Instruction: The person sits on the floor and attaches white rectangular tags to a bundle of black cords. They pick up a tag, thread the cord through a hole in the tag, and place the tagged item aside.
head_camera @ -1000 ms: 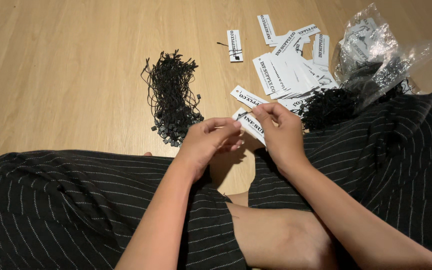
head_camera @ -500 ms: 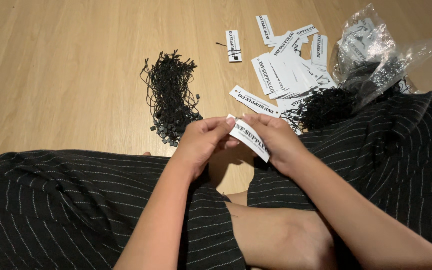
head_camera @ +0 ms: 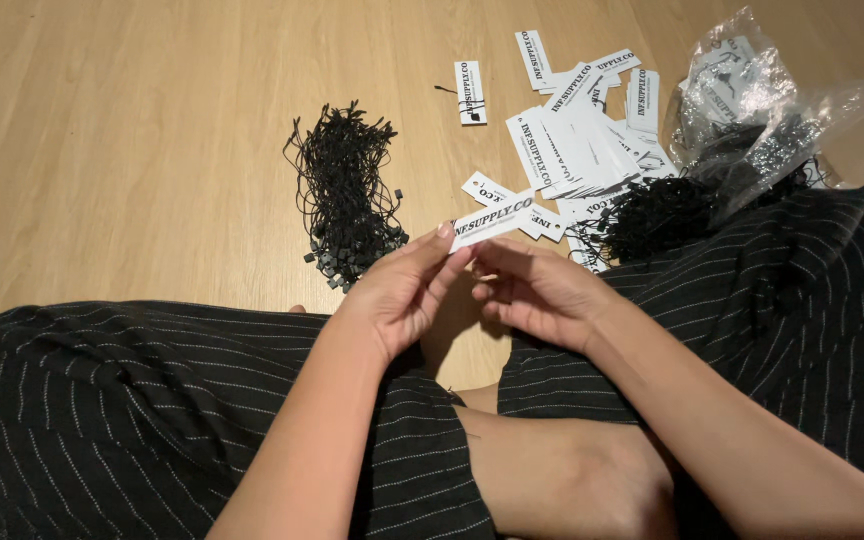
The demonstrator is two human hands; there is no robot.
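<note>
**Inspector:** Largest item first. The wooden floor (head_camera: pixel 132 130) carries everything; the person sits on it in dark pinstriped trousers (head_camera: pixel 152 400). Beyond the hands and to their right lies a crumpled clear plastic bag (head_camera: pixel 752 110), and between it and the hands a loose heap of white paper tags (head_camera: pixel 572 150), overlapping, several face up.

**Assistant:** And the black material?

**Inspector:** Two lots. A bundle of black string fasteners (head_camera: pixel 347 190) lies just beyond the left hand, laid roughly parallel. A second tangled clump of strings (head_camera: pixel 652 215) sits beyond the right hand, at the mouth of the bag.

**Assistant:** State of the grip?

**Inspector:** The left hand (head_camera: pixel 402 295) pinches one white tag (head_camera: pixel 494 220) by its lower end between thumb and fingertips, so the tag stands tilted up and away from the grip. The right hand (head_camera: pixel 537 290) is curled just beside it, fingers drawn together under the tag. It may be pinching a fine string, but that is too small to confirm; I cannot tell.

**Assistant:** Advice on workmanship?

**Inspector:** In my judgement, hold the tag near its punched end without covering the hole, keep it flat rather than bowed, and feed the thin end squarely. Work close over the lap; a dropped fastener would be lost against the dark trousers.
</note>
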